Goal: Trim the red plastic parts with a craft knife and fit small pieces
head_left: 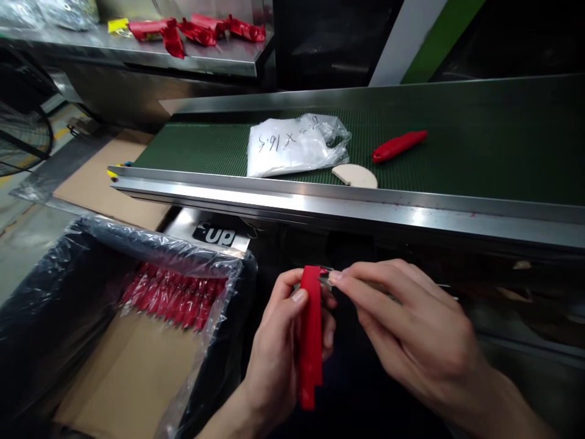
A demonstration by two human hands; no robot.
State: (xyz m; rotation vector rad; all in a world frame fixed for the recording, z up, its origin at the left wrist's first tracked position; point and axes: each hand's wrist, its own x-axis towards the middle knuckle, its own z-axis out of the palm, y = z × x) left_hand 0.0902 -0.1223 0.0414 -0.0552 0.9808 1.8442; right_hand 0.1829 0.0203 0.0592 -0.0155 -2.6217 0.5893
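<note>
A long red plastic part (311, 335) stands roughly upright below the conveyor's front rail, with my left hand (286, 335) wrapped round it, thumb on its near face. My right hand (411, 323) is closed in a pinch at the part's upper right edge. Between its thumb and forefinger is a small thin blade-like piece, whose tip touches the red part; its full shape is hidden by the fingers.
A green conveyor (201, 143) carries a plastic bag (287, 146), a beige disc piece (359, 175) and another red part (400, 146). A lined bin (223, 317) at lower left holds several wrapped red parts (173, 299). Red shells (198, 32) lie on a metal shelf (219, 61).
</note>
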